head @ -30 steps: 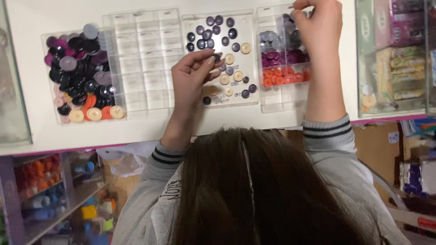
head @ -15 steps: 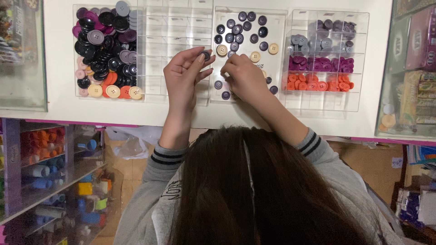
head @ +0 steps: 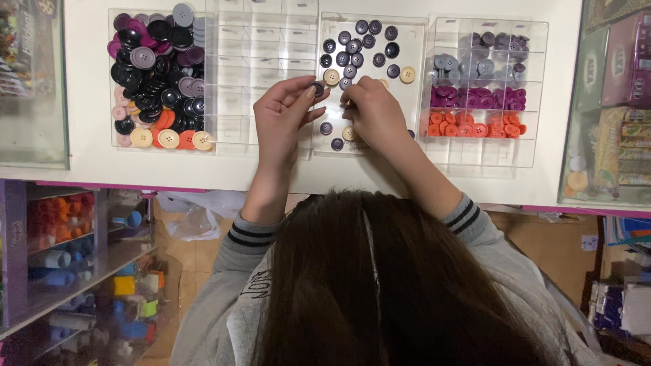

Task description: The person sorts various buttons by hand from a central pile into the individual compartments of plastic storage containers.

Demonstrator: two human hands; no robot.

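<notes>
My left hand [head: 283, 118] pinches a dark round button [head: 317, 89] between thumb and fingers, just above the left edge of a clear middle tray [head: 415, 41] of loose dark and cream buttons. Close beside it, my right hand [head: 375, 115] is curled, fingertips down on the buttons in that tray; what it holds is hidden. A clear box [head: 485, 152] to the right holds rows of grey-blue, purple and orange buttons [head: 475, 127]. On the left lies a heap of mixed buttons [head: 156, 81], beside empty clear compartments [head: 261, 47].
All the trays lie on a white table [head: 88, 173] with a pink front edge. Packaged boxes [head: 617, 102] stand at the right and a clear container [head: 30, 81] at the left. Below, shelves [head: 68, 271] hold coloured items. My long brown hair fills the lower middle.
My right hand came back from the far right compartment box to the middle tray, beside the left hand. The left hand has stayed at the middle tray throughout.
</notes>
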